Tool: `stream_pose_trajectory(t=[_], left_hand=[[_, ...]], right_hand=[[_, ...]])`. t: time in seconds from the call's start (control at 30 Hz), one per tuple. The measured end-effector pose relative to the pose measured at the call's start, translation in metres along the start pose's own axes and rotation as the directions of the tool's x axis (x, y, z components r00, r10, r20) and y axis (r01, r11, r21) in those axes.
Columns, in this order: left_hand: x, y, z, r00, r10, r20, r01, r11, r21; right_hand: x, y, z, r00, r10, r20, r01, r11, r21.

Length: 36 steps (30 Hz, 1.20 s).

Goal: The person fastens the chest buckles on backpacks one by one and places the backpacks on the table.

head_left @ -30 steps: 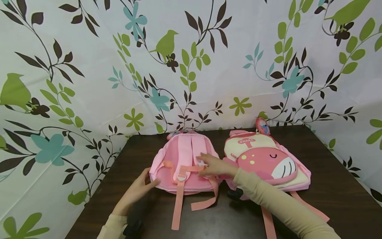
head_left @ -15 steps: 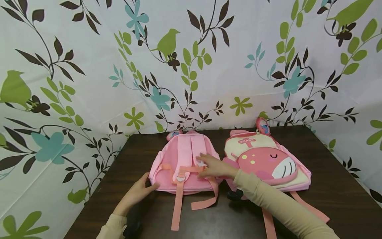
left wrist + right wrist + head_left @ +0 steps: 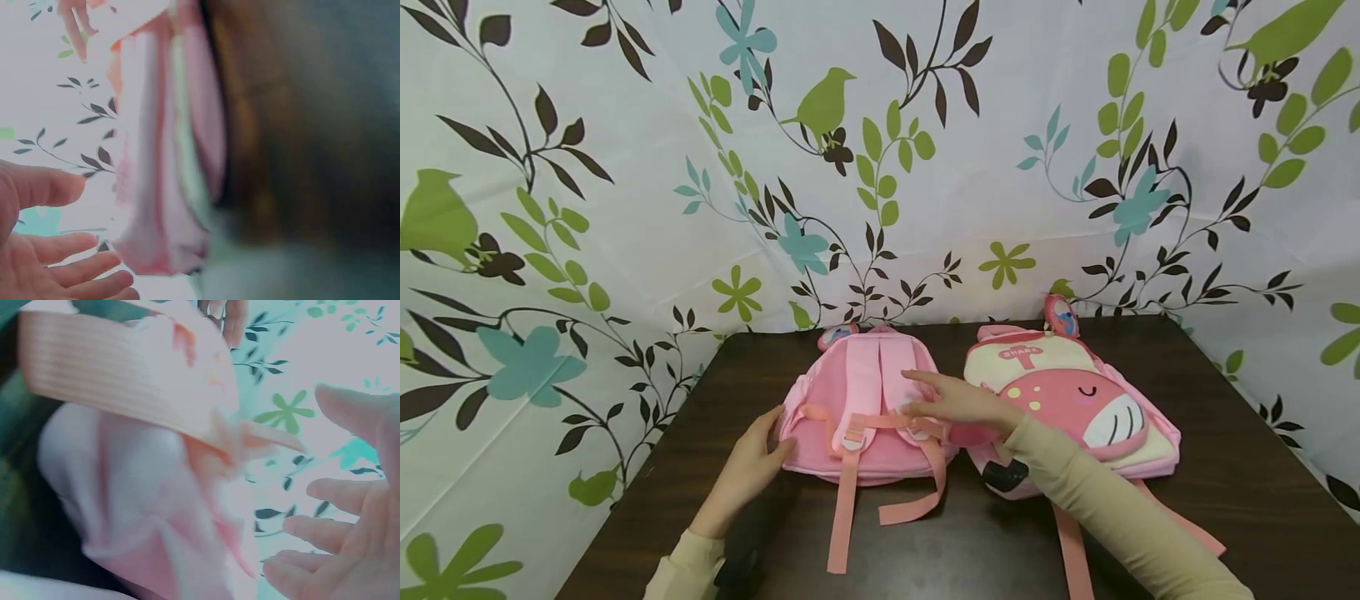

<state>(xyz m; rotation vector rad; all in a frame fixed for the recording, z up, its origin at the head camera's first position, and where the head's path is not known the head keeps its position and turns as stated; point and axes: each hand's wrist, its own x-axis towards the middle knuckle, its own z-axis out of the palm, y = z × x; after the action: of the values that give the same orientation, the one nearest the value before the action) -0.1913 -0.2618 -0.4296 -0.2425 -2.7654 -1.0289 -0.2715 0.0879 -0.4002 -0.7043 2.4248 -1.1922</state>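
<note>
Lying straps-up near left hand (image 3: pixel 749 468) and right hand (image 3: pixel 964 405) (fingers (image 3: pixel 320 535) wide), the pink backpack (image 3: pixel 863 387) hides its interior.

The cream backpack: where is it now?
In the head view, the cream backpack lies on the table, right of the pink backpack, partly behind the right sleeve.

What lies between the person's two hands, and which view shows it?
Most of a pink backpack, strap side up, lies between the left hand and the right hand, in the head view.
</note>
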Motion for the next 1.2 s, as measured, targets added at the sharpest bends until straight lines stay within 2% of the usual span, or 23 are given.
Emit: stream_pose_trajectory(t=[0.13, 0.23, 0.37, 0.47, 0.7, 0.8, 1.0, 1.13, 1.2], left_hand=[[0.011, 0.016, 0.000, 0.993, 0.106, -0.061, -0.105, 0.994, 0.021], [0.020, 0.030, 0.005, 0.984, 0.170, -0.049, -0.170, 0.985, 0.020], [0.030, 0.046, 0.016, 0.973, 0.228, 0.028, -0.228, 0.974, 0.005], [0.035, 0.056, 0.027, 0.963, 0.247, 0.108, -0.249, 0.969, 0.001], [0.046, 0.066, 0.052, 0.910, 0.337, 0.240, -0.345, 0.939, -0.010], [0.048, 0.067, 0.060, 0.895, 0.344, 0.285, -0.361, 0.933, 0.005], [0.045, 0.066, 0.070, 0.881, 0.294, 0.371, -0.337, 0.940, 0.057], [0.044, 0.064, 0.072, 0.877, 0.305, 0.372, -0.352, 0.934, 0.065], [0.044, 0.064, 0.072, 0.873, 0.336, 0.354, -0.384, 0.920, 0.073]], right_hand=[[-0.004, -0.003, -0.014, 0.994, -0.044, -0.096, 0.046, 0.999, 0.015], [-0.006, -0.003, -0.021, 0.987, -0.062, -0.145, 0.071, 0.996, 0.057], [-0.009, 0.003, -0.023, 0.985, -0.076, -0.156, 0.088, 0.994, 0.071], [-0.010, 0.007, -0.021, 0.984, -0.088, -0.155, 0.095, 0.995, 0.034], [-0.008, 0.015, -0.011, 0.986, -0.111, -0.126, 0.104, 0.992, -0.065], [-0.009, 0.015, -0.005, 0.992, -0.080, -0.093, 0.074, 0.995, -0.063], [-0.009, 0.018, 0.006, 0.999, -0.021, -0.046, 0.019, 0.998, -0.057], [-0.009, 0.020, 0.010, 0.998, -0.003, -0.056, -0.001, 0.997, -0.072], [-0.009, 0.020, 0.011, 0.998, -0.006, -0.060, 0.002, 0.997, -0.078]])
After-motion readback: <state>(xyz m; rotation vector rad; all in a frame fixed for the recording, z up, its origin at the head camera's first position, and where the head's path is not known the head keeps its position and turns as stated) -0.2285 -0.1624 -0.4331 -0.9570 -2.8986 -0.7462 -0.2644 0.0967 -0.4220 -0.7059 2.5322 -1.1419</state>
